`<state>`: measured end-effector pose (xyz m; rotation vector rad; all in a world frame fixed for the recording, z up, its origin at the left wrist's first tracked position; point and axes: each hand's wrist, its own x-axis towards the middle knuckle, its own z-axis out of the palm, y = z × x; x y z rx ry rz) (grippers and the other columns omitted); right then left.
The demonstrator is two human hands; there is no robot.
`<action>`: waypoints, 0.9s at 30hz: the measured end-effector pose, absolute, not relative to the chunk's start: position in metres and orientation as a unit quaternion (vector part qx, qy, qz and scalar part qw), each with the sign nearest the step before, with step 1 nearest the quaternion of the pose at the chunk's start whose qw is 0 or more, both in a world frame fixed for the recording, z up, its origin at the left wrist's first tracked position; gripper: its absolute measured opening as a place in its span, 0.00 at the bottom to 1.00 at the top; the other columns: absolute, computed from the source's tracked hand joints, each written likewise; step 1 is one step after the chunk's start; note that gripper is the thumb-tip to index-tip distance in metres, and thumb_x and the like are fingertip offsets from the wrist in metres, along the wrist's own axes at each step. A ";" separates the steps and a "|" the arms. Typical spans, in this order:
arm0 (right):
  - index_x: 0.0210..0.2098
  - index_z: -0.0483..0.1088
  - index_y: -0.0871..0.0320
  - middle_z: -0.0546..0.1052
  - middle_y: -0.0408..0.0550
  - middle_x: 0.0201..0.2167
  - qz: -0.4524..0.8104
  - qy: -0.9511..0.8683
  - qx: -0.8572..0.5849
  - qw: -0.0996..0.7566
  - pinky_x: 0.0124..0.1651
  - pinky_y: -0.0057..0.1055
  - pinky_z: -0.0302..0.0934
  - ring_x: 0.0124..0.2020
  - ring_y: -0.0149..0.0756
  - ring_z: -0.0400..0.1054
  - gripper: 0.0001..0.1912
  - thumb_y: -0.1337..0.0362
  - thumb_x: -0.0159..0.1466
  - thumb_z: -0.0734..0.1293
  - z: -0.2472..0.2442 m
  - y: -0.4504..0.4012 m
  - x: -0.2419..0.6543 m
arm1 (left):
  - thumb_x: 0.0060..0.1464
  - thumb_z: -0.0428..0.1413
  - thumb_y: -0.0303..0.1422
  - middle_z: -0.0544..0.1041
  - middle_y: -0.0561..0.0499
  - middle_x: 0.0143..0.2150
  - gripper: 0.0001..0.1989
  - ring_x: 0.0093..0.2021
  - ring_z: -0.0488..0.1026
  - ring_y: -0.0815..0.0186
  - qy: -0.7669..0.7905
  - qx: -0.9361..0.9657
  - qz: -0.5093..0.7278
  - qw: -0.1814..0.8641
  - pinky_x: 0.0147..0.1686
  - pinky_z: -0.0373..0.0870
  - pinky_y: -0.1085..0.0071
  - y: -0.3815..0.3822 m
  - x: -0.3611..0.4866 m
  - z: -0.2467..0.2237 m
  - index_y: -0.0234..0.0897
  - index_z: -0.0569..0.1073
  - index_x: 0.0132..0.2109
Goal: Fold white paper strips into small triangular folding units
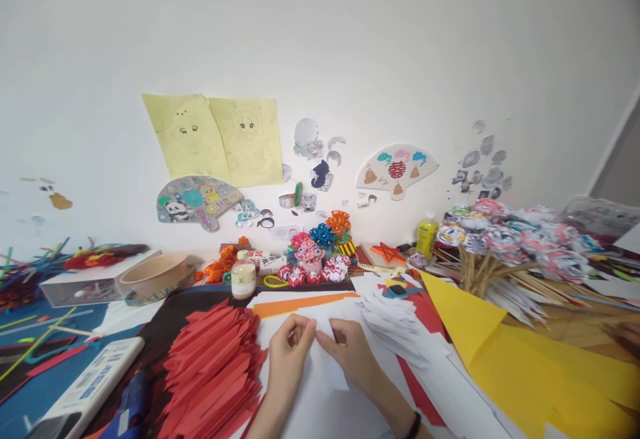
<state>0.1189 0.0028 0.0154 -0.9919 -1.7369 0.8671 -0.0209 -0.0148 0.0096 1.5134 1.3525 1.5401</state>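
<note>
My left hand [293, 339] and my right hand [347, 346] meet over white paper sheets [320, 406] in the middle of the table. Thumb and fingers of each are pinched together on a small piece of white paper [324, 330], whose outline partly blends with the sheets below. Left of my hands lies a big pile of folded red paper strips [213, 366]. A heap of white paper strips [395, 326] sits to the right, beside yellow paper [530, 372].
A blue glue gun [131, 402] and a white box [95, 382] lie front left. Behind stand a glue bottle [243, 278], beaded flowers [320, 246] and a yellow bottle [427, 236]. Paper flowers on sticks [500, 236] fill the right. Another person's hand [625, 338] shows at the right edge.
</note>
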 end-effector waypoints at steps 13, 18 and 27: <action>0.16 0.48 0.56 0.48 0.36 0.17 0.415 -0.703 -0.369 0.445 0.23 0.27 0.37 0.21 0.26 0.43 0.20 0.62 0.56 0.64 0.021 -0.001 0.123 | 0.52 0.54 0.42 0.65 0.55 0.24 0.14 0.26 0.60 0.70 0.496 0.612 0.537 0.301 0.26 0.56 0.77 -0.011 -0.031 0.012 0.34 0.71 0.30; 0.15 0.47 0.56 0.47 0.36 0.17 0.420 -0.702 -0.368 0.442 0.23 0.28 0.36 0.21 0.26 0.42 0.21 0.61 0.55 0.65 0.026 -0.002 0.123 | 0.54 0.52 0.44 0.66 0.54 0.25 0.16 0.27 0.61 0.68 0.500 0.621 0.529 0.290 0.27 0.56 0.75 -0.016 -0.028 0.019 0.35 0.70 0.30; 0.16 0.44 0.56 0.45 0.36 0.17 0.372 -0.686 -0.399 0.482 0.23 0.28 0.35 0.21 0.26 0.40 0.23 0.61 0.55 0.64 0.022 0.002 0.126 | 0.60 0.46 0.40 0.66 0.52 0.26 0.15 0.28 0.62 0.66 0.510 0.706 0.461 0.169 0.28 0.57 0.73 -0.019 -0.027 0.021 0.38 0.65 0.29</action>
